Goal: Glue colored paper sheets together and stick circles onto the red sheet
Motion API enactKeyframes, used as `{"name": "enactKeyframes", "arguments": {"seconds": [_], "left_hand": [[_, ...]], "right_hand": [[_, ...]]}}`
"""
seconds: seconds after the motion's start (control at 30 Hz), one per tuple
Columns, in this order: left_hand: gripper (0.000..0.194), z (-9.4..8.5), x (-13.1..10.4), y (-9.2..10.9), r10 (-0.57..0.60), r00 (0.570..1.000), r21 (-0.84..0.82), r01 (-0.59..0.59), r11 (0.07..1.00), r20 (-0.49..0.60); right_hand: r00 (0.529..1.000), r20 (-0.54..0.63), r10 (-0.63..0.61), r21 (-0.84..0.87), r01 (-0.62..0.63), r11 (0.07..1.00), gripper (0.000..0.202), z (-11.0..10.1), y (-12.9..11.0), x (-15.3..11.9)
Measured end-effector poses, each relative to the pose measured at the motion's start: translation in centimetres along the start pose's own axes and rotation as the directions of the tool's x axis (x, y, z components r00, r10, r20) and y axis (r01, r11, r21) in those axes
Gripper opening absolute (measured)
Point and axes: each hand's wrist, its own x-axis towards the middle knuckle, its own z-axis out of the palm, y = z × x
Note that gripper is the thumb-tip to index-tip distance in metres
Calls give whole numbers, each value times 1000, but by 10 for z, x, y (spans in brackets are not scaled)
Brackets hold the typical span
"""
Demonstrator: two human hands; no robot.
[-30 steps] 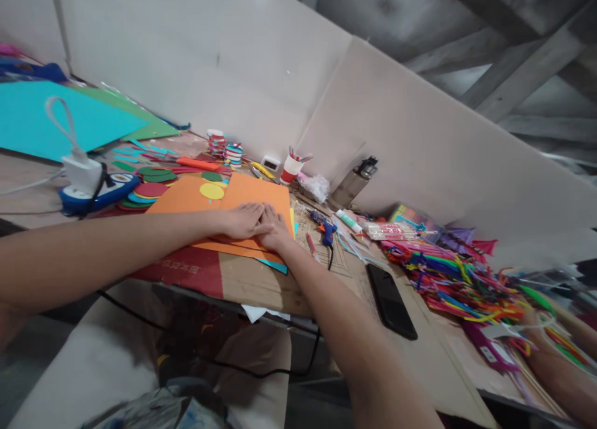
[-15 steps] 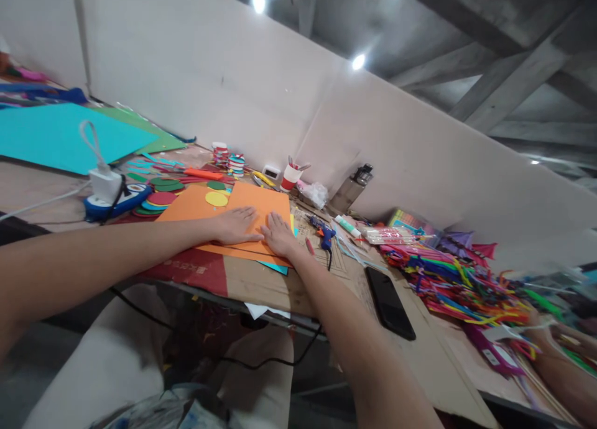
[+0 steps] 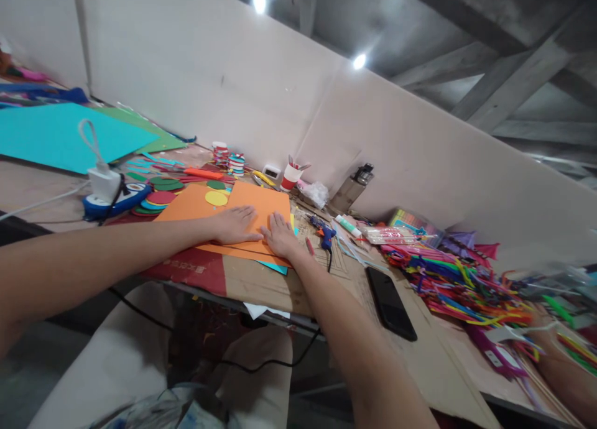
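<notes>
Both palms rest on orange paper (image 3: 259, 196) spread over the cardboard-covered table. My left hand (image 3: 236, 224) lies flat with its fingers stretched toward the right. Close beside it, my right hand (image 3: 278, 235) is flat on the sheet's right part, fingers pointing away from me. A yellow paper circle (image 3: 216, 198) sits on the orange paper beyond my left wrist, with a green circle (image 3: 216, 184) behind it. Blue paper (image 3: 275, 268) peeks out under the front edge. What lies beneath my palms is hidden.
A blue glue gun (image 3: 326, 234) lies right of the paper, near a black phone (image 3: 390, 303). Stacked paper circles (image 3: 161, 199) and a power strip (image 3: 116, 200) are at left. Colourful pipe cleaners (image 3: 452, 286) heap at right, by another person's arm (image 3: 566, 367).
My hands stay in nearly the same place on the orange paper. At the far right, the other person's arm and the strips near it have shifted slightly.
</notes>
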Motion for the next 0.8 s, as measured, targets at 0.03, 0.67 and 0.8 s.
{"name": "enactKeyframes", "arguments": {"seconds": [0.03, 0.67, 0.8], "left_hand": [[95, 0, -1, -2, -10, 1000, -9, 9, 1000, -13], [52, -24, 32, -1, 60, 998, 48, -60, 997, -1], [63, -1, 46, -4, 8, 995, -21, -10, 1000, -95]], "right_hand": [[1000, -10, 6, 2, -6, 1000, 68, 1, 1, 0], [998, -60, 23, 57, -20, 998, 73, 5, 3, -5], [997, -60, 42, 58, -38, 998, 73, 6, 3, -3]]}}
